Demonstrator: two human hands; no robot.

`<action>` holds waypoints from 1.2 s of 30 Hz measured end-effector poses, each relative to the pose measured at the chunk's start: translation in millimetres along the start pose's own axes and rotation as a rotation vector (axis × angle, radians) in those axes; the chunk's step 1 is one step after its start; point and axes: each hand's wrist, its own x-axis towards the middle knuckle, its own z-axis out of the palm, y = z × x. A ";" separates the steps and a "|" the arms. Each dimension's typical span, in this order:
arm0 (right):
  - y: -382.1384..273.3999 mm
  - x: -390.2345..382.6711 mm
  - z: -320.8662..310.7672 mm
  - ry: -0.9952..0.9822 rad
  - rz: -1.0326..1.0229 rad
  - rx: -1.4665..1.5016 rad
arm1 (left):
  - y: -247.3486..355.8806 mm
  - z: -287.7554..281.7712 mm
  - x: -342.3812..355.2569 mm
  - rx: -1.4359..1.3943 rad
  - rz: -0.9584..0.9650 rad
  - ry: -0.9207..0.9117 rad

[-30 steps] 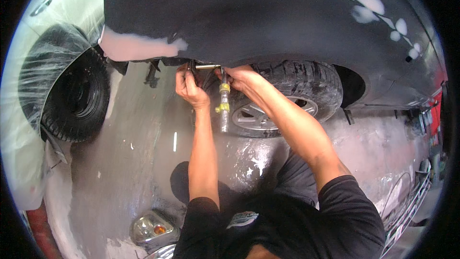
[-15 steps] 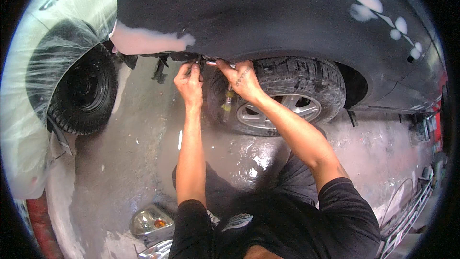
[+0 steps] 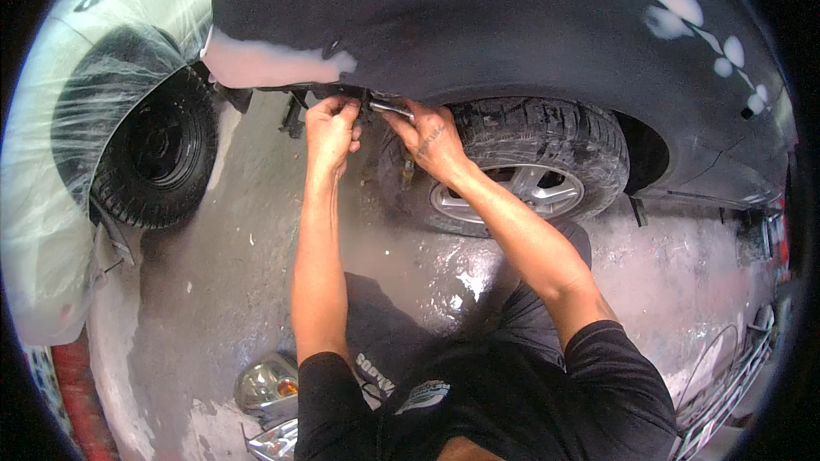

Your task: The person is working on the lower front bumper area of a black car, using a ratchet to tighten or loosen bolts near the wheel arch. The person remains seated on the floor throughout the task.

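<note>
Both my hands work at the lower edge of a dark grey car fender, in front of a dusty tire. My right hand is closed around a slim silver ratchet-like tool, whose far end points left under the panel edge. A yellowish piece hangs below that hand, partly in shadow. My left hand is closed just left of the tool's end, fingertips pinched together up at the edge. Whatever they pinch is hidden. A pinkish filler patch covers the fender's corner above my left hand.
At the left stands a pale car under clear plastic film, with a black wheel. A headlight lies on the wet concrete floor at lower left. Metal grille-like parts lie at lower right. White patches mark the panel.
My left hand has shifted slightly left and up, its fingers now higher at the panel edge. The silver tool has tilted, and the yellowish piece shows less. The view has shifted a little.
</note>
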 end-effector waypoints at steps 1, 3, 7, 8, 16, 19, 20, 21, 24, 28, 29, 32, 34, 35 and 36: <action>1.2 1.7 0.7 0.060 -0.103 -0.030 | 1.2 0.6 -0.7 -0.021 -0.017 0.005; 5.5 4.3 0.8 0.081 -0.138 0.022 | 0.5 0.6 -1.3 -0.025 -0.012 -0.003; 20.4 9.0 2.3 -0.033 -0.071 0.010 | -18.3 -0.1 1.1 -0.024 0.088 0.008; 23.8 11.4 4.5 -0.039 -0.055 0.042 | -25.5 0.5 3.6 -0.076 0.112 0.023; 32.7 36.5 10.3 -0.094 0.791 1.006 | -88.5 35.3 15.7 -0.220 0.570 0.239; 24.0 30.9 7.5 -0.038 0.686 0.886 | -88.4 29.7 14.1 -0.219 0.550 0.195; 20.4 26.0 5.3 0.016 0.507 0.737 | -85.7 26.0 12.6 -0.200 0.534 0.171; 18.3 19.6 0.1 0.050 0.315 0.600 | -82.5 23.0 11.9 -0.182 0.527 0.156; 10.6 4.1 -6.6 0.037 0.196 0.352 | -74.8 17.2 8.3 -0.126 0.508 0.141; 5.8 -1.1 -10.1 0.015 0.193 0.154 | -62.6 9.3 10.2 -0.075 0.424 0.090; 4.7 -0.1 -8.2 0.057 0.132 0.132 | -60.2 7.0 9.9 -0.065 0.419 0.078; 2.2 2.4 0.6 0.184 -0.082 0.118 | -51.3 1.0 11.7 0.016 0.366 0.053; 2.5 1.2 3.7 0.213 -0.159 0.111 | -44.4 -1.7 12.7 0.044 0.342 0.024; 2.6 0.1 4.5 0.200 -0.163 0.104 | -39.7 -3.5 13.6 0.068 0.308 0.018; 2.7 -0.9 4.7 0.187 -0.170 0.101 | -34.2 -5.2 14.4 0.113 0.310 0.010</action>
